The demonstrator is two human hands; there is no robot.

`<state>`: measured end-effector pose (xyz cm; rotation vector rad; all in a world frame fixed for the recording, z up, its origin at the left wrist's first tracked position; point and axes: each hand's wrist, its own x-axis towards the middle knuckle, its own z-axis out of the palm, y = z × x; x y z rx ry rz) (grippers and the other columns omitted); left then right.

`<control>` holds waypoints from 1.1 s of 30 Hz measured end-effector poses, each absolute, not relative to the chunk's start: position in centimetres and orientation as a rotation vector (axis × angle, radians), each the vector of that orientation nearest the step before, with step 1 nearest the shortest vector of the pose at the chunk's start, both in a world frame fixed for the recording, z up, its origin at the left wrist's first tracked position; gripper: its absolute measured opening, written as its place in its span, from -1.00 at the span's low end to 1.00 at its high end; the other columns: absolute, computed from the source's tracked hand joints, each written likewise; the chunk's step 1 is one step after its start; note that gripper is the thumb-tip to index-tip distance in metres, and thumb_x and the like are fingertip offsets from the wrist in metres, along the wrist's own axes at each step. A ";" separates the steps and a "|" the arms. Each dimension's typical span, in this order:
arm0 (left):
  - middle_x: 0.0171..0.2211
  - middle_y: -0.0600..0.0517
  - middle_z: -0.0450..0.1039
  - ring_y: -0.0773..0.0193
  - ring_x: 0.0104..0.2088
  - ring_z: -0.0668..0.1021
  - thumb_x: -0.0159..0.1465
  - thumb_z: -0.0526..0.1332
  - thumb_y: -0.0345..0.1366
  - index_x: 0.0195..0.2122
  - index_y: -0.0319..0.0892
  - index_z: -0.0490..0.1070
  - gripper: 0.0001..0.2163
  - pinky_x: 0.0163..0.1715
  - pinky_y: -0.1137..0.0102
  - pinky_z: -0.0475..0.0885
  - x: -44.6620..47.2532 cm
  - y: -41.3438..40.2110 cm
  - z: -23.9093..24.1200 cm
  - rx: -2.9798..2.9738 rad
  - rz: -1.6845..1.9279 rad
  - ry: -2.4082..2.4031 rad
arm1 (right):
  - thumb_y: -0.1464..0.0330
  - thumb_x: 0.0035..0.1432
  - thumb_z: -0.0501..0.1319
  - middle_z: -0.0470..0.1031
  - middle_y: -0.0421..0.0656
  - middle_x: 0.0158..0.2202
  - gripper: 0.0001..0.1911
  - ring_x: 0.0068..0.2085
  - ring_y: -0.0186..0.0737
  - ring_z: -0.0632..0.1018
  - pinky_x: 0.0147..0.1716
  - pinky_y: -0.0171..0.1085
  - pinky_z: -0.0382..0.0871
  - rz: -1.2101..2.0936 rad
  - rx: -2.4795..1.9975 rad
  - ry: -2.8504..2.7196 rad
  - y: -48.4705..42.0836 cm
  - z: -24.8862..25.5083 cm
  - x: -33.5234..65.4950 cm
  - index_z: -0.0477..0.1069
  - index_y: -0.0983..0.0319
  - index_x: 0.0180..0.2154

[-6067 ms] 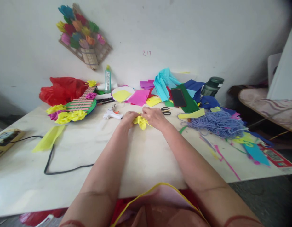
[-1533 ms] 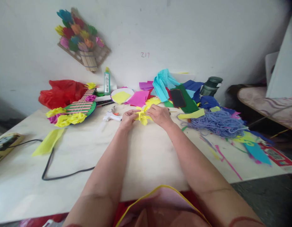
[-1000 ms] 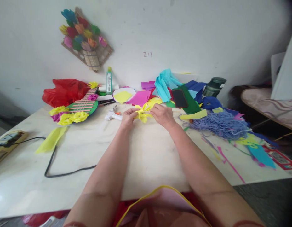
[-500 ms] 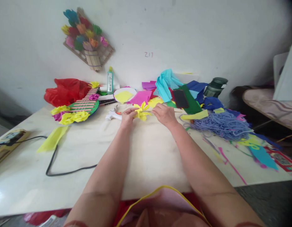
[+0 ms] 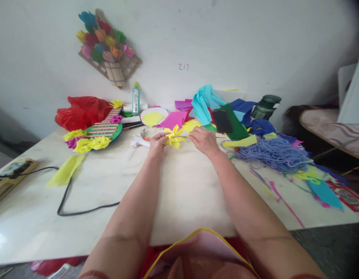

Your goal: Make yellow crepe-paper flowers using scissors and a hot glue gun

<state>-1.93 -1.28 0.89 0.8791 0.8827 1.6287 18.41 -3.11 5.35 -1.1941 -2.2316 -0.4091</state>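
Between my two hands is a yellow paper flower (image 5: 175,136) with several spread petals. My left hand (image 5: 157,143) pinches the flower from its left side, fingers closed. Closed round a thin stick (image 5: 220,136), my right hand (image 5: 205,141) sits just right of the petals. The stick's tip shows beyond that hand, and its other end reaches the flower's middle. Beside my left hand lies a white glue gun (image 5: 139,142) with an orange part, partly hidden behind the fingers.
A guitar-shaped craft with yellow paper flowers (image 5: 104,130) lies left. Behind are a green bottle (image 5: 135,100), coloured paper (image 5: 171,120) and a phone (image 5: 222,121). Blue yarn (image 5: 273,153) lies right. A black cord (image 5: 86,210) crosses the left table, near a power strip (image 5: 15,172).
Both hands keep nearly the same place around the flower. My right hand has shifted very slightly to the right along the stick.
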 end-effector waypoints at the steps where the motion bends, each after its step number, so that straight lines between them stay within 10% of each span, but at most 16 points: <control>1: -0.59 0.06 0.48 0.37 -0.57 0.45 -0.26 0.36 -0.33 -0.53 -0.19 0.56 -0.80 -0.49 0.44 0.36 -1.9 -1.3 0.9 0.874 1.630 0.878 | 0.32 0.29 0.14 0.56 -0.10 -0.27 -0.74 -0.29 -0.25 0.47 -0.41 -0.27 0.04 -0.402 -1.189 -2.227 -3.1 5.3 18.5 0.58 0.25 -0.32; 33: -0.45 0.07 0.54 0.28 -0.37 0.58 -0.19 0.31 -0.37 -0.50 -0.14 0.52 -0.83 -0.30 0.38 0.47 -2.5 -0.8 2.4 0.644 1.839 0.703 | 0.37 0.22 0.20 0.56 -0.07 -0.23 -0.83 -0.16 -0.14 0.48 -0.37 -0.25 0.20 -0.218 -1.519 -2.203 -0.6 0.2 18.1 0.58 0.16 -0.34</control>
